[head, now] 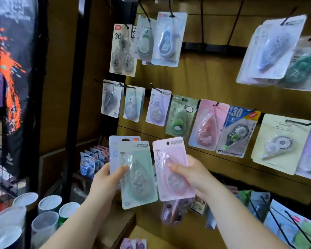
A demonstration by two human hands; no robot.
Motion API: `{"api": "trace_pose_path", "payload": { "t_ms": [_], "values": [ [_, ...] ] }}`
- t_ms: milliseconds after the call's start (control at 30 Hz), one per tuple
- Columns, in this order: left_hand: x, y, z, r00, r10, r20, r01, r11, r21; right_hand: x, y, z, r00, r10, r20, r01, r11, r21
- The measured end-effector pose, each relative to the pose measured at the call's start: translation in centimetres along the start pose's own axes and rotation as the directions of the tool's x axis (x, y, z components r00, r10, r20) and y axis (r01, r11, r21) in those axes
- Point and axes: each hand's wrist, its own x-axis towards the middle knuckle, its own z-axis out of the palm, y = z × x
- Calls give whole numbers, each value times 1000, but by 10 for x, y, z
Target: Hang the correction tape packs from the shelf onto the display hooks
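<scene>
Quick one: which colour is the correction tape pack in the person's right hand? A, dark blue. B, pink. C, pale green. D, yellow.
B: the right hand grips a pink pack by its blister, while the pale green pack sits in the left hand in front of a lavender-grey pack.

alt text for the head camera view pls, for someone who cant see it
Two bare hands hold correction tape packs in front of a wooden display wall: the left hand holds a green pack with a pale blue pack behind it, the right hand a pink pack. More packs hang on black hooks above.
</scene>
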Motion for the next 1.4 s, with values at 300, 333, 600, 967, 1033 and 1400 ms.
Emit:
{"api": "trace_pose_path", "payload": {
  "t_ms": [300,333,600,967,1033,1400],
  "values": [
    [28,11,-36,999,5,-39,-5,1000,3,72,-80,33,956,-264,-126,240,955,-176],
    [30,14,-39,999,4,-39,-4,1000,-13,78,-88,35,948,-287,-137,263,950,-169],
    [36,29,-44,1000,27,-12,-28,996,-88,98,-130,39,929,-332,-163,301,935,-190],
    [48,24,-40,1000,4,-29,-7,995,-96,117,-123,45,962,-239,-135,210,958,-196],
    [51,23,-40,1000,8,-20,-10,996,-90,121,-121,44,955,-237,-176,192,951,-241],
    [63,6,-37,1000,-13,10,15,991,-133,149,-107,46,895,-217,-390,-73,791,-608]
  ]
}}
